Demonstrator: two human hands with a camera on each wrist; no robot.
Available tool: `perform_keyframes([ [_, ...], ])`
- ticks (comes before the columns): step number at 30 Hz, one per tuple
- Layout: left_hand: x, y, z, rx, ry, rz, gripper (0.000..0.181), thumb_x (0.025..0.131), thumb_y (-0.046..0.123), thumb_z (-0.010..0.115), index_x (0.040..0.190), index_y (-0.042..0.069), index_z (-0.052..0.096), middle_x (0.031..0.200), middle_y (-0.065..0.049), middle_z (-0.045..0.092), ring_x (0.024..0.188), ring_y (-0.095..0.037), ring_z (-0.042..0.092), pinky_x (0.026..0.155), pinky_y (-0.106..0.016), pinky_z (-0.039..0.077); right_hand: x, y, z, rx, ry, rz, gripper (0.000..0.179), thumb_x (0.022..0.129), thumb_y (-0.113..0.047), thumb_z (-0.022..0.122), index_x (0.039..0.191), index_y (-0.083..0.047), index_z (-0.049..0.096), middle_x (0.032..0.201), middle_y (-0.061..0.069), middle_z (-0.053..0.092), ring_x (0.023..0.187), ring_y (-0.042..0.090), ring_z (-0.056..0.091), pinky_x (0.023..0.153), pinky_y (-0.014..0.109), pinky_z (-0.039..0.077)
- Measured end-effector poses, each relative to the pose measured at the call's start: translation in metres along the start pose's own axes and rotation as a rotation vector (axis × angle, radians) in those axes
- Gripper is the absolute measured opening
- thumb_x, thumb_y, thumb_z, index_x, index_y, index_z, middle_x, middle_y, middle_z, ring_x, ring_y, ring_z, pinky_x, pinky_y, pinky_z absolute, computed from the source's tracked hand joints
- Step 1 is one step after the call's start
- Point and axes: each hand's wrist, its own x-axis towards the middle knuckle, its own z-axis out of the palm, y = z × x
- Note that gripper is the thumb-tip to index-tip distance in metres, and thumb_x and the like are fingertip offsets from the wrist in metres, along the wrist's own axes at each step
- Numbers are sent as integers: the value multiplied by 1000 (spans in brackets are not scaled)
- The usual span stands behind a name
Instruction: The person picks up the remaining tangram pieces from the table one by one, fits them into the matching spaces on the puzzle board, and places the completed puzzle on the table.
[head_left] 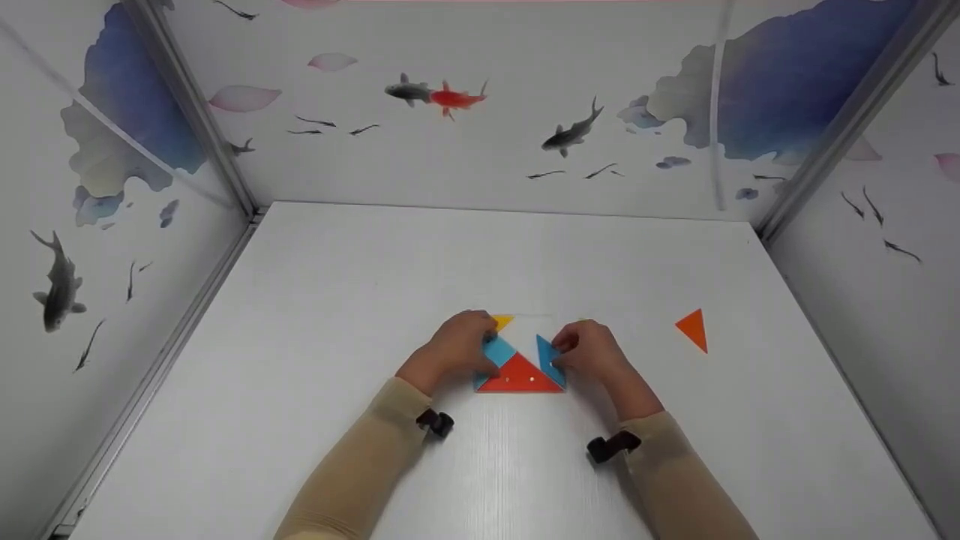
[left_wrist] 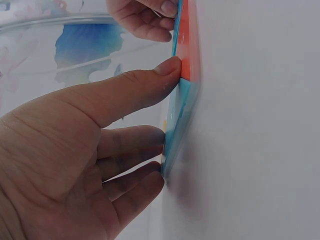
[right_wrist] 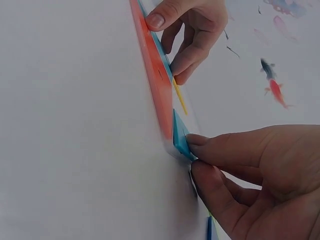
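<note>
A flat square tangram tray lies on the table with coloured pieces in it. A large red triangle fills its near side. Light blue pieces and a yellow piece lie along its left. My left hand rests on that side, its thumb and fairly straight fingers pressing on the pieces. At the tray's right edge, my right hand pinches a blue triangle between thumb and index finger. The blue triangle stands beside the red one; whether it lies flat cannot be told.
An orange triangle lies apart on the white table, to the right. A dark blue piece with a green edge shows beneath the right hand in the right wrist view. Patterned white walls enclose the table at the back and sides.
</note>
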Motion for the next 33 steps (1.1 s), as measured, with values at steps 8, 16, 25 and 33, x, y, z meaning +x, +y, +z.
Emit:
perform_keyframes([
  [8, -1, 5, -3, 9, -8, 3, 49, 80, 30, 92, 119, 8, 72, 124, -5, 67, 114, -23, 60, 104, -38, 56, 1, 3, -1, -9, -12, -14, 22, 85, -11, 87, 106, -9, 80, 102, 8, 72, 95, 23, 65, 83, 33, 59],
  [16, -4, 16, -5, 71, -61, -60, 43, 84, 33, 91, 114, 12, 69, 111, 0, 65, 104, -18, 57, 97, -34, 57, 2, 1, -1, -2, -29, 21, 23, 87, -12, 86, 109, -10, 79, 104, 8, 70, 97, 24, 64, 83, 32, 59],
  [25, -7, 17, -7, 41, -71, -70, 47, 86, 32, 90, 124, 13, 70, 119, 0, 65, 110, -18, 57, 101, -35, 57, 0, -1, 0, -5, -29, 38, 24, 88, -12, 85, 111, -9, 79, 107, 9, 71, 99, 25, 64, 88, 34, 60],
  [33, -5, 12, -6, 49, -41, 4, 46, 84, 29, 90, 120, 8, 72, 118, -3, 67, 108, -19, 58, 99, -34, 57, 0, 1, 1, 1, -1, 18, 19, 88, -11, 85, 107, -11, 80, 104, 8, 72, 98, 24, 65, 87, 35, 60],
])
